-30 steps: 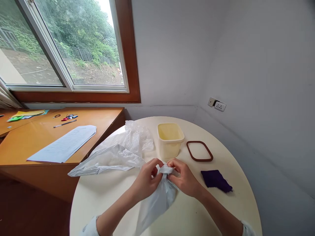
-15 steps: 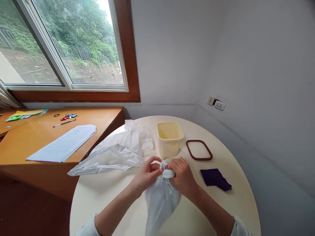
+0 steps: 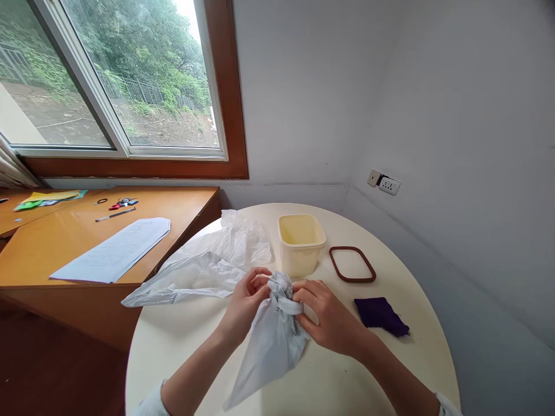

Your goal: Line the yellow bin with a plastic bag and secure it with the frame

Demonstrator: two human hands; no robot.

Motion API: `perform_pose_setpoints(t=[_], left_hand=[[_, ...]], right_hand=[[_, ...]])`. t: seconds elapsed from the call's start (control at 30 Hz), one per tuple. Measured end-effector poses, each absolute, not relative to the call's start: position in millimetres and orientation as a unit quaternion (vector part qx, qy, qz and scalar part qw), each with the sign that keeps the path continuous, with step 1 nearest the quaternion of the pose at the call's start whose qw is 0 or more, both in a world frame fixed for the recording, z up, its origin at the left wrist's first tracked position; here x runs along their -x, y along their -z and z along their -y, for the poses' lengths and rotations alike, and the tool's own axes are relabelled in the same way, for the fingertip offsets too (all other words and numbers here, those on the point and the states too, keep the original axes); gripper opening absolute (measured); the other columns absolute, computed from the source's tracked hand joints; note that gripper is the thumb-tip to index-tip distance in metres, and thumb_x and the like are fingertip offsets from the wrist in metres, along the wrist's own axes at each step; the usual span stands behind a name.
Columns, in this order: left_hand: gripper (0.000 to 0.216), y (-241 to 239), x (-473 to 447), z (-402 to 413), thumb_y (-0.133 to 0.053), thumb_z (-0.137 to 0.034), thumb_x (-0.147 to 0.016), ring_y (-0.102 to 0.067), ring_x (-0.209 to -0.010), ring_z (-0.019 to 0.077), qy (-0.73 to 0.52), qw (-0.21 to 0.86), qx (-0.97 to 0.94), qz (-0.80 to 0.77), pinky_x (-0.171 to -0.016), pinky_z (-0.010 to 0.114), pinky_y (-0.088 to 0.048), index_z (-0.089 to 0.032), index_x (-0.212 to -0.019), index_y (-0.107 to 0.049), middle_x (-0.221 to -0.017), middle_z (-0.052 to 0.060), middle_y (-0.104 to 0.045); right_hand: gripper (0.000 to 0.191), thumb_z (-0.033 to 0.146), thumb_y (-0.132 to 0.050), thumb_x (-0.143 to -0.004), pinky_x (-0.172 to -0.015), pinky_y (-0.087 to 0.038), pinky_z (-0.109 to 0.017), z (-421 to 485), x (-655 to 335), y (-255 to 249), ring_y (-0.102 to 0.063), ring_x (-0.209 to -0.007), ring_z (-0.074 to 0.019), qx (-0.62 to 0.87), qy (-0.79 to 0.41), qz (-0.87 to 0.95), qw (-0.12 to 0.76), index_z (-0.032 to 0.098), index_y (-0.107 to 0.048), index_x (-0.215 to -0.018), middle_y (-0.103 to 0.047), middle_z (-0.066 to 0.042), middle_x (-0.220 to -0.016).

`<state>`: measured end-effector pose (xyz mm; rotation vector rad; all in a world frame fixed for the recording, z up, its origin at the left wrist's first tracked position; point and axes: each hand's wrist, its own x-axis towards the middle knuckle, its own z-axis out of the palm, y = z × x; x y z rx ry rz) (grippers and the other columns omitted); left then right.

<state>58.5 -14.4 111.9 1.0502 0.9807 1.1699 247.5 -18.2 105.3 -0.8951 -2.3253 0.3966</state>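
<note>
A white plastic bag, twisted into a knot near its top, lies over the near middle of the round table. My left hand pinches the bunched plastic at the left side of the knot. From the right, the fingers of my right hand grip a loop of the same bag. The bag's loose body spreads down toward me, its tip pointing to the lower left. Just beyond the knot stands a cream square plastic container, with no lid on it.
A reddish-brown rounded-square ring and a dark purple cloth lie at the right of the round table. More crumpled clear plastic covers its left side. The wooden desk holds papers, a pen and keys.
The knotted bag has turned, its loose end swinging left, and more bunched plastic shows at the top. My left hand has shifted left; my right hand's fingers have loosened and spread somewhat.
</note>
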Motion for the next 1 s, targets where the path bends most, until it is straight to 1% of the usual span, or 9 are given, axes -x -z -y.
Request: perform_pose_setpoints(t=[0.1, 0.3, 0.4, 0.5, 0.57, 0.63, 0.7, 0.8, 1.0], left_hand=[[0.023, -114, -55, 17, -0.067, -0.027, -0.075, -0.055, -0.068, 0.0108, -0.53, 0.612, -0.414, -0.417, -0.068, 0.023, -0.044, -0.019, -0.09, -0.052, -0.073, -0.001, -0.061], [0.024, -114, -52, 24, -0.065, -0.025, -0.076, -0.056, -0.071, 0.0121, -0.547, 0.621, -0.384, -0.409, -0.065, 0.023, -0.044, -0.024, -0.092, -0.047, -0.08, -0.002, -0.059], [0.023, -116, -47, 22, -0.063, -0.025, -0.077, -0.055, -0.072, 0.0129, -0.484, 0.657, -0.424, -0.393, -0.068, 0.024, -0.043, -0.023, -0.095, -0.049, -0.075, -0.003, -0.055], [0.031, -123, -41, 17, -0.064, -0.028, -0.076, -0.052, -0.074, 0.0136, -0.384, 0.654, -0.505, -0.412, -0.067, 0.024, -0.041, -0.023, -0.104, -0.051, -0.076, -0.002, -0.054], [0.026, -127, -39, 14, -0.065, -0.03, -0.075, -0.049, -0.071, 0.0133, -0.309, 0.627, -0.581, -0.417, -0.062, 0.022, -0.038, -0.02, -0.097, -0.056, -0.077, -0.001, -0.054], [0.016, -130, -40, 12, -0.064, -0.03, -0.075, -0.044, -0.064, 0.0121, -0.27, 0.597, -0.634, -0.411, -0.057, 0.022, -0.034, -0.017, -0.08, -0.057, -0.071, -0.002, -0.051], [0.016, -131, -44, 12, -0.061, -0.029, -0.076, -0.04, -0.06, 0.0111, -0.297, 0.566, -0.65, -0.412, -0.055, 0.022, -0.031, -0.016, -0.069, -0.053, -0.064, -0.003, -0.046], [0.018, -127, -51, 13, -0.061, -0.024, -0.075, -0.04, -0.061, 0.0115, -0.382, 0.532, -0.63, -0.417, -0.057, 0.022, -0.032, -0.016, -0.064, -0.049, -0.063, -0.002, -0.045], [0.018, -113, -62, 17, -0.065, -0.029, -0.073, -0.047, -0.065, 0.0131, -0.505, 0.531, -0.498, -0.464, -0.061, 0.023, -0.037, -0.016, -0.072, -0.054, -0.067, -0.001, -0.052]], right_hand=[[0.017, 0.008, -0.051, -0.078, -0.09, -0.036, -0.036, 21, -249, -104, -0.049, -0.102, -0.019, 0.342, -0.159, 0.878, 0.295, 0.021, -0.048, -0.088, -0.056, -0.005, -0.11], [0.02, 0.007, -0.057, -0.072, -0.095, -0.034, -0.04, 23, -247, -95, -0.043, -0.113, -0.0227, 0.36, -0.188, 0.859, 0.311, 0.022, -0.048, -0.083, -0.05, -0.005, -0.12], [0.023, 0.001, -0.054, -0.068, -0.088, -0.039, -0.033, 23, -245, -94, -0.048, -0.103, -0.0188, 0.361, -0.235, 0.836, 0.339, 0.021, -0.046, -0.078, -0.051, -0.004, -0.107], [0.027, -0.002, -0.049, -0.066, -0.074, -0.042, -0.026, 23, -241, -93, -0.049, -0.084, -0.0138, 0.355, -0.28, 0.81, 0.375, 0.021, -0.043, -0.077, -0.05, -0.001, -0.09], [0.025, -0.002, -0.048, -0.065, -0.064, -0.039, -0.023, 22, -238, -92, -0.046, -0.071, -0.0118, 0.365, -0.297, 0.792, 0.39, 0.021, -0.042, -0.074, -0.048, 0.001, -0.08], [0.023, 0.001, -0.048, -0.065, -0.057, -0.035, -0.023, 23, -236, -91, -0.042, -0.063, -0.0109, 0.388, -0.305, 0.774, 0.397, 0.021, -0.039, -0.069, -0.045, 0.004, -0.07], [0.022, 0.003, -0.048, -0.064, -0.055, -0.033, -0.023, 24, -233, -89, -0.04, -0.059, -0.011, 0.417, -0.295, 0.762, 0.397, 0.021, -0.036, -0.065, -0.043, 0.005, -0.063], [0.02, 0.005, -0.046, -0.065, -0.059, -0.034, -0.026, 27, -230, -88, -0.042, -0.06, -0.013, 0.429, -0.239, 0.767, 0.412, 0.021, -0.034, -0.064, -0.043, 0.004, -0.06], [0.014, 0.014, -0.055, -0.072, -0.077, -0.038, -0.035, 32, -229, -89, -0.05, -0.081, -0.0182, 0.347, -0.189, 0.816, 0.422, 0.021, -0.043, -0.075, -0.054, -0.003, -0.086]])
